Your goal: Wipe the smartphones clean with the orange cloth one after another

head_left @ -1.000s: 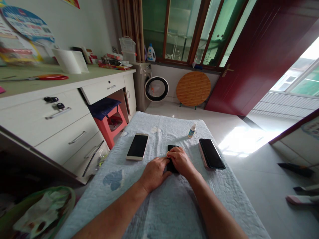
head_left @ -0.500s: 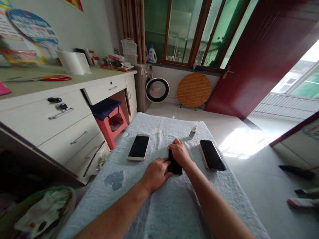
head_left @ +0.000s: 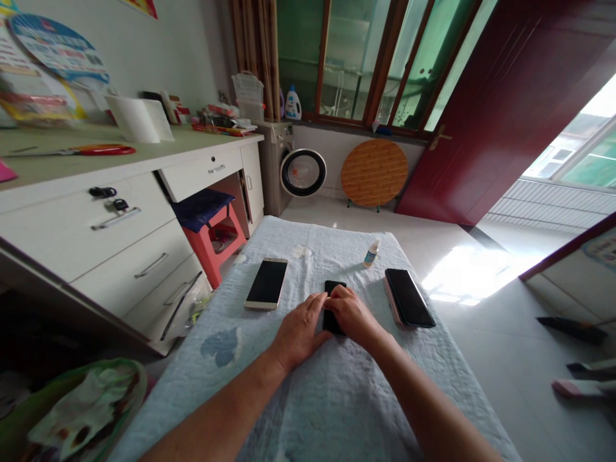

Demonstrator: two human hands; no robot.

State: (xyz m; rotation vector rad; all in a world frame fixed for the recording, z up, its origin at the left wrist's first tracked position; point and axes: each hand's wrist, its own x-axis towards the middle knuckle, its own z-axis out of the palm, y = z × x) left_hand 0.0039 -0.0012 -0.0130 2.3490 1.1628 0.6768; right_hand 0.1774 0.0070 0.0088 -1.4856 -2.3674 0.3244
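Worktop under a pale blue quilted cloth (head_left: 327, 404), leaf-like motifs in darker blue and white; spans the foreground.

Dark red panelled door (head_left: 452, 109), brass-coloured handle; stands at the right beyond the worktop.

White desk with drawers (head_left: 125, 244), greenish top; to the left.

Round wooden panel (head_left: 374, 172), light brown; upright before the far wall.

Left hand (head_left: 299, 327), bare; lies beside the central phone's left edge, fingers extended and pressed together, thumb spread apart toward the lower edge.

Right hand (head_left: 352, 314), bare; lies over the central phone, fingers curled and bunched, tips next to the left hand's fingertips. Whether they pinch anything cannot be told.

Black rectangular phone with a pink edge (head_left: 410, 298); flat, right of the hands.

Pale gold-framed phone with a dark screen (head_left: 267, 283); flat, left of the hands.

Plain black rectangular phone (head_left: 332, 323); central, flat on the cloth, partly covered by the right hand.

Small bottle with white top and blue label (head_left: 370, 254); upright, beyond the right hand.
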